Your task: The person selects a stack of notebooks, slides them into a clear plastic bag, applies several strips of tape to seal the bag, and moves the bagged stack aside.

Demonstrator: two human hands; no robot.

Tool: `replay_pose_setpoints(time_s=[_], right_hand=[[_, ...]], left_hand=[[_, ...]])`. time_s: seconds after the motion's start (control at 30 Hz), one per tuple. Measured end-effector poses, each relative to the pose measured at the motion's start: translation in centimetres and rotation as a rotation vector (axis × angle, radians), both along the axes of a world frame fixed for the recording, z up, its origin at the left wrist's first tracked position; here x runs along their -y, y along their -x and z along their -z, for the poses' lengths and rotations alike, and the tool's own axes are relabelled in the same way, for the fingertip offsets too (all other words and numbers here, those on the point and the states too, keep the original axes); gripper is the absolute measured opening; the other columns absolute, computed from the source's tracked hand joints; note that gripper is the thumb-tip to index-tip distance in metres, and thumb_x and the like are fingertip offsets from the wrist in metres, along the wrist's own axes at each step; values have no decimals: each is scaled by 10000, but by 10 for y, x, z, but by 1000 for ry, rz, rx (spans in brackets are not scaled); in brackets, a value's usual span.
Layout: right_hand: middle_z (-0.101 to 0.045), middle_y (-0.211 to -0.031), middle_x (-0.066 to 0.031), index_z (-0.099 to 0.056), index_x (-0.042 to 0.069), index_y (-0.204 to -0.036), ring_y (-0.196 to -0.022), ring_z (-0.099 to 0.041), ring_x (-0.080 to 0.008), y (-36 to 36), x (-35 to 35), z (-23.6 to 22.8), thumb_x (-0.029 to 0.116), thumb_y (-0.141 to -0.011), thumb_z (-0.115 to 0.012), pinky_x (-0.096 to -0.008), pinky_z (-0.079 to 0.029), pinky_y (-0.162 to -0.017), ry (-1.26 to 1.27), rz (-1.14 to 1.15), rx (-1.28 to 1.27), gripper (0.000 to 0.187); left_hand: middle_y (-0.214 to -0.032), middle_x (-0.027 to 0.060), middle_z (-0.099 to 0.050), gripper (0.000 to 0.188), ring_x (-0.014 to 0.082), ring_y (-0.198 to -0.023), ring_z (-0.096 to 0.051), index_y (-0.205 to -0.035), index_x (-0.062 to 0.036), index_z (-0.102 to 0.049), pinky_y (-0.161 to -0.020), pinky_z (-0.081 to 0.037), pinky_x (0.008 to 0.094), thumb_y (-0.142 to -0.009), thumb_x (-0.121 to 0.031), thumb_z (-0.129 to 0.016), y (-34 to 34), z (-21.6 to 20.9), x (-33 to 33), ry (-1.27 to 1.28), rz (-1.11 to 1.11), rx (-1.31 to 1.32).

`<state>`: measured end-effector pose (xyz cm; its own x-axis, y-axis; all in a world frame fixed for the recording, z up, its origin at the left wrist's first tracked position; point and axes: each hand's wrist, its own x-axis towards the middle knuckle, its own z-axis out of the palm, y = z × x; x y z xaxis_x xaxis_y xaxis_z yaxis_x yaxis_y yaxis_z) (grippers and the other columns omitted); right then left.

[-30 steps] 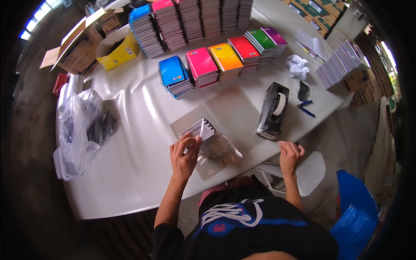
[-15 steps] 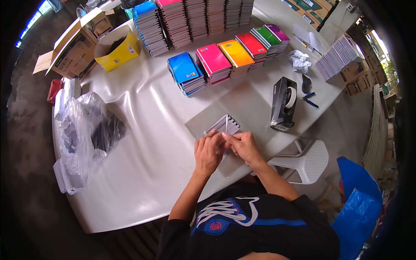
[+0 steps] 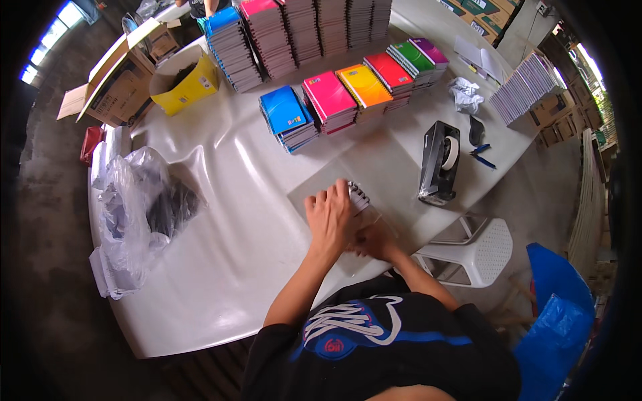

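my left hand (image 3: 329, 217) half-curls against a small ring-bound pad (image 3: 359, 197), seemingly unfinished, my right hand (image 3: 376, 241) blurred below, both holds unclear.

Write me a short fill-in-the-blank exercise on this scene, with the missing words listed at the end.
1. The left hand is at a small pack bound with ____ rings.
2. The tape dispenser stands to the ____ of the left hand in the picture.
3. In the front row, between the yellow notebook stack and the green notebook stack, sits a stack with a ____ cover.
4. The stool beside the table is ____ in colour.

Missing words: black; right; red; white.
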<state>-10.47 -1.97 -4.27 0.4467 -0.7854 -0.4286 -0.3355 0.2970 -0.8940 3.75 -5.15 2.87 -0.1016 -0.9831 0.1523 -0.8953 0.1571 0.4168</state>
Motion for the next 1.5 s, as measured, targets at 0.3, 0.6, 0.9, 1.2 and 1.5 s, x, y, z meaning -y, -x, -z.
replay_pose_setpoints(time_s=[0.3,0.6,0.9,1.2,1.5], right_hand=[[-448,-1333,-96,-339,70,-1366,-1283,-375,-214,14,28,16,157,-785,-699,-404,-367,-1030,29,141,1148,688],[-393,-1388,-101,-494,202,-1268,-1339,-285,-268,52,51,-28,258,-573,-852,-482,-310,-1034,459,-6,260,783],[-332,-1455,-45,-733,246,-718,-1366,-212,-310,56,65,-104,184,-566,-811,-424,-173,-1070,969,-366,-180,182],[-434,-1386,-81,-626,97,-1148,-1261,-418,-270,100,46,-33,189,-621,-822,-401,-343,-1018,792,75,196,570],[-563,-1261,-68,-621,127,-1166,-1224,-477,-274,75,34,-35,136,-639,-791,-445,-312,-1053,962,-210,51,554]], left_hand=[[-1266,208,-453,865,294,-1182,-468,-1387,-78,-269,-964,-379,404,-665,-102,-744,-39,10,-36,-51,190,-635],[-1365,193,-358,1050,363,-1249,-406,-1371,-132,-305,-1048,-316,474,-494,-126,-882,-4,51,-57,174,-73,-794],[-1346,151,-363,428,369,-1286,-356,-780,-165,-723,-1031,-303,479,-420,-337,-879,-25,-18,-50,455,230,-318],[-1269,168,-453,906,326,-1174,-462,-1282,-87,-484,-969,-414,403,-495,-275,-891,-33,60,-102,385,-210,-442],[-1350,135,-467,862,274,-1199,-488,-1328,-67,-464,-934,-415,367,-582,-259,-850,-27,65,-104,281,69,-325]])
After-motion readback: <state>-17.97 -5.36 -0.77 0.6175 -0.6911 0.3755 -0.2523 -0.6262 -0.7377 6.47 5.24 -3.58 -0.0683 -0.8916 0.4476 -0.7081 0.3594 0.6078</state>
